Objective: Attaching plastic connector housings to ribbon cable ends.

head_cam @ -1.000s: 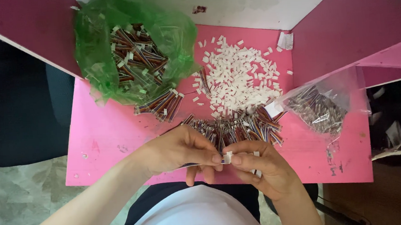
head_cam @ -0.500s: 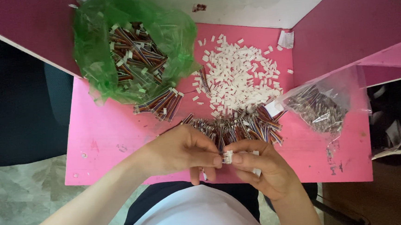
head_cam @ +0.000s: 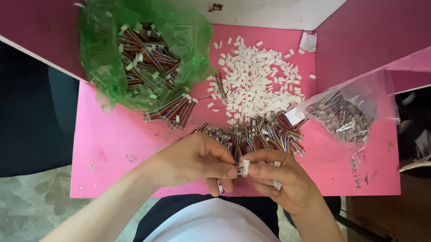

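Left hand (head_cam: 193, 159) & right hand (head_cam: 279, 179) fingers pinch one small white plug (head_cam: 243, 167), low center, near wire pile (head_cam: 256, 133) on pink surface (head_cam: 122, 141).

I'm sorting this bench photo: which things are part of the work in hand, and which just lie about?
In hand:
left hand
right hand
small white connector
loose wire pile
white connector heap

Lying about:
green bag of wire bundles
clear bag
crumpled white scrap
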